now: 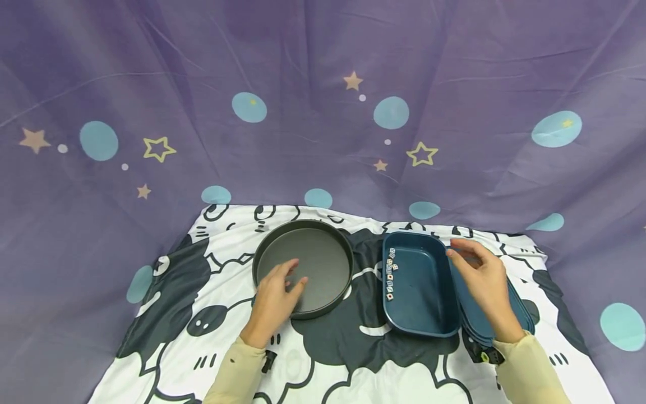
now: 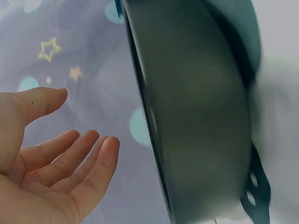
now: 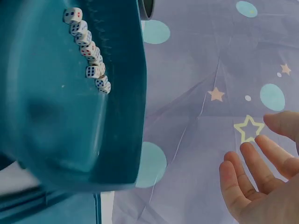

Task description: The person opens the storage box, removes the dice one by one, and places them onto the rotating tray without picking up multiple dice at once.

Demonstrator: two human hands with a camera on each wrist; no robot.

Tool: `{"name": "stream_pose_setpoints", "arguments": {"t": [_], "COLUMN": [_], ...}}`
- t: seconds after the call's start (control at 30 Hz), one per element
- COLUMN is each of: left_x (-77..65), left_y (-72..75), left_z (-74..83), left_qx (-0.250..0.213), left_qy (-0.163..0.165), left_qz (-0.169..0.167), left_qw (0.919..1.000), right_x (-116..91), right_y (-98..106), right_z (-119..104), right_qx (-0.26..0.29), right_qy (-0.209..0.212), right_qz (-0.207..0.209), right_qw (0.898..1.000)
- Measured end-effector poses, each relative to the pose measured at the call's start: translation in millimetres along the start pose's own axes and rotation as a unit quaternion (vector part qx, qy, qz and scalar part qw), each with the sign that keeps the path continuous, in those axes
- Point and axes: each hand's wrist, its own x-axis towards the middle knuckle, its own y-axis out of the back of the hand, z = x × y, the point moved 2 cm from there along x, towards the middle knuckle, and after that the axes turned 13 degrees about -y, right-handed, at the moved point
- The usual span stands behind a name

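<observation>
My left hand (image 1: 275,297) hovers over the near left part of a round dark grey pan (image 1: 323,258), fingers loosely bent and holding nothing. In the left wrist view the pan's side (image 2: 196,112) stands next to that hand (image 2: 65,163), apart from it. A blue rectangular tray (image 1: 419,280) lies to the right, with several white dice (image 1: 390,275) in a row along its left side. Over the tray's right edge is my right hand (image 1: 481,278), its fingers relaxed around no object. The right wrist view shows the dice (image 3: 93,60) and that empty hand (image 3: 261,177).
A stack of flat blue trays or lids (image 1: 520,308) sits under the right hand, beside the blue tray. A black-and-white cartoon cloth (image 1: 227,325) covers the table. Behind it hangs a purple curtain (image 1: 303,151) with stars and dots.
</observation>
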Motion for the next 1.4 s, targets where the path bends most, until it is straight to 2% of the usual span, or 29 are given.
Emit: {"name": "stream_pose_setpoints", "arguments": {"t": [0.2,0.47,0.77,0.9,1.07,1.27,1.4], "left_x": [-2.8,-10.0,-21.3,-24.7,-27.7,-29.7,-29.8], "left_y": [15.8,28.2,29.4,29.8,28.6,28.5,29.8], "left_z": [-25.3,-55.2,-83.2,-90.9,-96.5,-99.4,-99.6], "left_qx": [0.020,0.053,0.044,0.031,-0.003,-0.029,-0.030], "left_qy": [0.025,0.057,0.125,0.155,0.182,0.196,0.199], "left_qz": [0.013,0.023,0.020,0.022,0.016,0.016,0.022], "left_qw": [0.9994,0.9967,0.9909,0.9872,0.9832,0.9800,0.9793], "right_x": [17,36,44,47,51,53,53], "right_y": [-18,-40,-65,-77,-90,-101,-105], "right_z": [-3,7,19,26,30,39,45], "right_qx": [0.013,-0.019,-0.033,-0.038,-0.066,-0.106,-0.106], "right_qy": [0.019,0.025,-0.022,-0.032,-0.042,-0.064,-0.078], "right_qz": [-0.036,-0.069,-0.134,-0.158,-0.201,-0.231,-0.254], "right_qw": [0.999,0.997,0.990,0.986,0.976,0.965,0.958]}}
